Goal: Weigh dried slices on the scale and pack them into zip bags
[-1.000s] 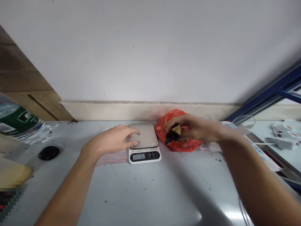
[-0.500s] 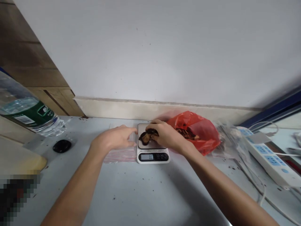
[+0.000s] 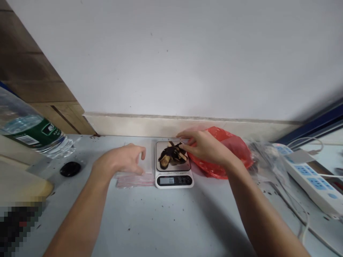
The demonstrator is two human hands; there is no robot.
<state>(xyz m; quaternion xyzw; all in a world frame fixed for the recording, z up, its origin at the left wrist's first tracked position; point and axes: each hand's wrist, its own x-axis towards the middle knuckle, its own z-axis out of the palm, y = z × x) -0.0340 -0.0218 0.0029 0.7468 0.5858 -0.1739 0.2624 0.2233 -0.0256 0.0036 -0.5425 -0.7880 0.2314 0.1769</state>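
Observation:
A small white digital scale (image 3: 161, 172) sits in front of me, its display reading 0.0. Dark-skinned dried slices (image 3: 175, 154), pale on their cut faces, lie heaped on its metal plate. Left of the scale, my left hand (image 3: 128, 158) hovers with thumb and fingers apart, holding nothing. Under it are clear zip bags (image 3: 135, 180) with pinkish-red edges. My right hand (image 3: 205, 145) is at the right edge of the plate, fingers spread and nothing in them. It is partly in front of an open red plastic bag (image 3: 235, 150), whose contents are mostly hidden by the hand.
A large water bottle (image 3: 34, 130) with a green label stands at the left, near a black oval object (image 3: 70, 169). At the right lie clear plastic bags (image 3: 264, 162), a white power strip (image 3: 313, 182) and cables (image 3: 291, 207). A wall (image 3: 171, 71) rises behind the table.
My right hand has let go of dried slices on the scale and moved right toward the red bag. The heap on the plate now shows. My left hand has drawn back slightly left.

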